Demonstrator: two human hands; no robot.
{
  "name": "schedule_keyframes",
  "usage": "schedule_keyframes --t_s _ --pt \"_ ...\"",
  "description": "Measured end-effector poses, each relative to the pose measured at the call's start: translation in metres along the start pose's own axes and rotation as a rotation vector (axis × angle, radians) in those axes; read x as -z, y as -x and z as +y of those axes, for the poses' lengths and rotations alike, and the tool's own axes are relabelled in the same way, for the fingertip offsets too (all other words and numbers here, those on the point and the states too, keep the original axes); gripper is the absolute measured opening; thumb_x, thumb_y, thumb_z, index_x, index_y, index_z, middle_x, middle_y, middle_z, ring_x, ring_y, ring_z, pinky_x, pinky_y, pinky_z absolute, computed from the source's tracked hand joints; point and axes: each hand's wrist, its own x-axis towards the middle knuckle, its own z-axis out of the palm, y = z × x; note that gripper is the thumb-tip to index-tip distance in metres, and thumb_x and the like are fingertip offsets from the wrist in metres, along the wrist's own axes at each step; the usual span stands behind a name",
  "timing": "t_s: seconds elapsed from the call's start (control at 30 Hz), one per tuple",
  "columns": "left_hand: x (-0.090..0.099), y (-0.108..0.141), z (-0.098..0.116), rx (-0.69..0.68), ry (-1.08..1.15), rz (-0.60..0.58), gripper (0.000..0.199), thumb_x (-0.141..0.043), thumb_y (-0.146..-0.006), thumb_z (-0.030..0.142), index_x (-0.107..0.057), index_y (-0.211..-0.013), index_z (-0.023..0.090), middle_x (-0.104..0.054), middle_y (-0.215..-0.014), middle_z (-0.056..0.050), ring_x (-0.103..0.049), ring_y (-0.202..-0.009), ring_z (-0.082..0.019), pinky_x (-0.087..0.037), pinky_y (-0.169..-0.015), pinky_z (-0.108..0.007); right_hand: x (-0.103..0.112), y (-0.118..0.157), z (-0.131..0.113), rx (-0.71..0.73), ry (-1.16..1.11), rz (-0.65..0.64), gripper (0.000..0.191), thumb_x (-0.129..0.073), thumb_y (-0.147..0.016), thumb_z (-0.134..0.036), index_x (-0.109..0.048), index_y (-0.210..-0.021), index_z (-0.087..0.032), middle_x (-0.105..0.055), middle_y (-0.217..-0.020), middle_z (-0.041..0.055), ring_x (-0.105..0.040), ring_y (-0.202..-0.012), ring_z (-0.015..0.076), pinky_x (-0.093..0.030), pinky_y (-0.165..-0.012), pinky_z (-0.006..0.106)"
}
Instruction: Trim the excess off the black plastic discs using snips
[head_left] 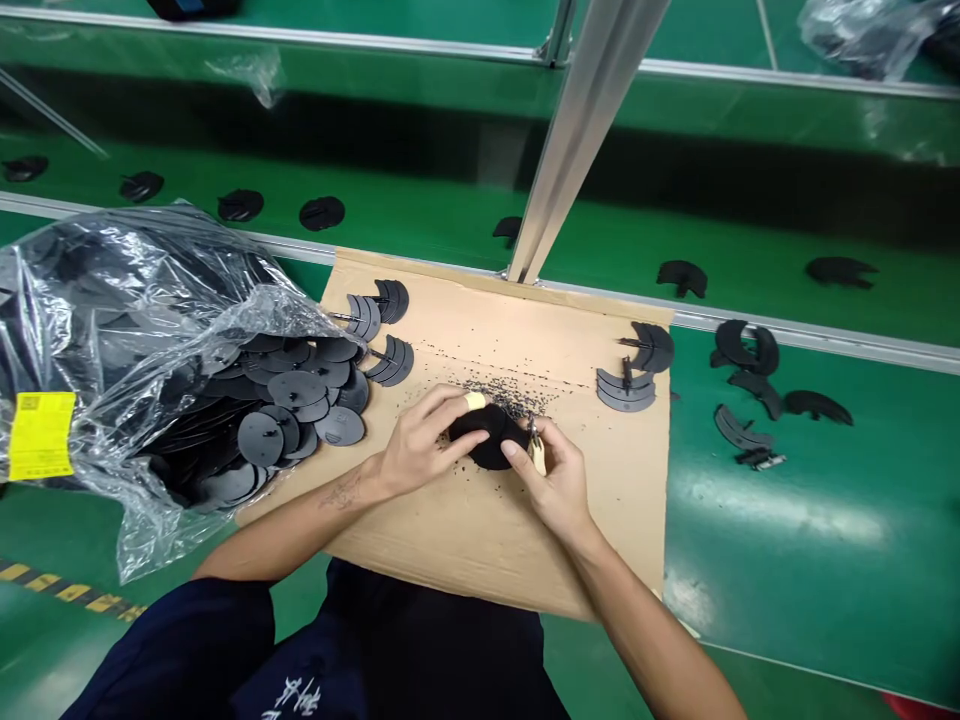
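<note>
Over the middle of the cardboard, my left hand (427,440) is closed on the edge of a round black plastic disc (491,450). A pale yellow covering wraps one of its fingertips. My right hand (555,480) grips the disc's other side, thumb pressed on top. Against its curled fingers sits a small metal-tipped tool (535,445) with a cream-coloured part; its kind is not clear. Tiny black bits (502,390) are scattered on the cardboard just beyond the disc. How the fingers sit under the disc is hidden.
A clear plastic bag (150,290) full of black discs (296,390) lies open at the left of the cardboard sheet (465,550). Curved black pieces (394,360) rest at its left, others (626,390) at its right. A metal post (577,140) rises behind.
</note>
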Motion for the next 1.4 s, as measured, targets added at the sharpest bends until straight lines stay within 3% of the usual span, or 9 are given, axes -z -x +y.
schedule_keyframes --t_s 0.27,0.4,0.5,0.6,0.73,0.9,1.03,1.23,1.4 --pt "-0.003 0.000 0.000 0.040 0.088 -0.028 0.029 -0.065 -0.094 0.030 -0.063 -0.120 0.018 -0.069 -0.103 -0.009 -0.067 -0.093 -0.019 -0.058 -0.075 -0.031 0.000 0.001 0.001 0.025 0.019 -0.002 0.032 -0.069 -0.086 -0.053 -0.061 -0.092 -0.023 -0.062 -0.081 0.0004 -0.057 -0.074 0.0174 -0.050 -0.069 0.029" --pt "-0.003 0.001 0.000 0.039 0.073 -0.003 0.027 -0.066 -0.093 0.030 -0.063 -0.117 0.018 -0.067 -0.107 -0.010 -0.067 -0.100 -0.021 -0.059 -0.083 -0.035 0.000 0.001 0.000 0.045 0.024 0.000 0.031 -0.069 -0.086 -0.052 -0.060 -0.091 -0.023 -0.062 -0.081 -0.0002 -0.057 -0.073 0.0166 -0.049 -0.068 0.028" --pt "-0.005 0.003 -0.001 0.114 0.140 0.009 0.036 -0.070 -0.091 0.031 -0.061 -0.123 0.017 -0.068 -0.113 -0.012 -0.067 -0.106 -0.022 -0.060 -0.088 -0.037 0.000 0.002 -0.001 0.064 0.032 0.005 0.029 -0.068 -0.087 -0.051 -0.060 -0.091 -0.023 -0.060 -0.081 -0.0004 -0.055 -0.072 0.0158 -0.049 -0.068 0.028" --pt "-0.006 0.004 -0.004 0.256 0.362 -0.089 0.039 -0.068 -0.092 0.033 -0.060 -0.126 0.017 -0.072 -0.115 -0.012 -0.071 -0.103 -0.022 -0.061 -0.087 -0.035 0.000 0.003 -0.001 0.078 0.067 0.003 0.030 -0.067 -0.088 -0.051 -0.060 -0.090 -0.023 -0.060 -0.079 0.0003 -0.054 -0.070 0.0160 -0.048 -0.065 0.028" --pt "-0.005 0.002 -0.009 0.327 0.521 -0.192 0.028 -0.067 -0.092 0.035 -0.069 -0.111 0.015 -0.077 -0.104 -0.010 -0.075 -0.094 -0.021 -0.063 -0.082 -0.032 0.001 0.004 -0.001 0.170 0.136 0.011 0.022 -0.065 -0.091 -0.044 -0.061 -0.092 -0.023 -0.061 -0.078 0.0008 -0.055 -0.068 0.0162 -0.048 -0.063 0.029" --pt "0.002 0.003 -0.007 0.146 0.245 -0.151 0.023 -0.069 -0.092 0.029 -0.072 -0.111 0.017 -0.079 -0.102 -0.009 -0.076 -0.090 -0.020 -0.063 -0.081 -0.031 0.006 0.001 -0.005 0.410 0.316 0.014 0.015 -0.068 -0.089 -0.029 -0.064 -0.102 -0.023 -0.069 -0.099 0.0092 -0.066 -0.088 0.0231 -0.054 -0.077 0.038" --pt "0.001 0.005 -0.006 -0.075 0.100 -0.148 0.027 -0.066 -0.094 0.025 -0.067 -0.120 0.019 -0.079 -0.101 -0.008 -0.076 -0.087 -0.017 -0.063 -0.079 -0.030 0.008 0.000 -0.002 0.510 0.398 -0.056 0.010 -0.059 -0.092 -0.019 -0.065 -0.100 -0.023 -0.070 -0.091 0.0086 -0.067 -0.082 0.0215 -0.055 -0.074 0.036" --pt "0.001 0.001 -0.005 -0.064 0.239 -0.130 0.028 -0.069 -0.092 0.032 -0.068 -0.115 0.017 -0.076 -0.100 -0.010 -0.073 -0.091 -0.019 -0.062 -0.081 -0.033 0.007 0.004 0.000 0.528 0.362 -0.050 0.015 -0.060 -0.090 -0.012 -0.062 -0.100 -0.023 -0.071 -0.094 0.0082 -0.069 -0.084 0.0201 -0.056 -0.072 0.034" --pt "0.004 0.000 -0.003 -0.131 0.271 -0.157 0.033 -0.058 -0.098 0.038 -0.066 -0.122 0.016 -0.071 -0.104 -0.013 -0.068 -0.095 -0.021 -0.059 -0.081 -0.037 0.006 0.005 0.000 0.533 0.316 -0.053 0.016 -0.060 -0.088 -0.013 -0.064 -0.100 -0.024 -0.072 -0.095 0.0076 -0.070 -0.084 0.0207 -0.057 -0.072 0.034"
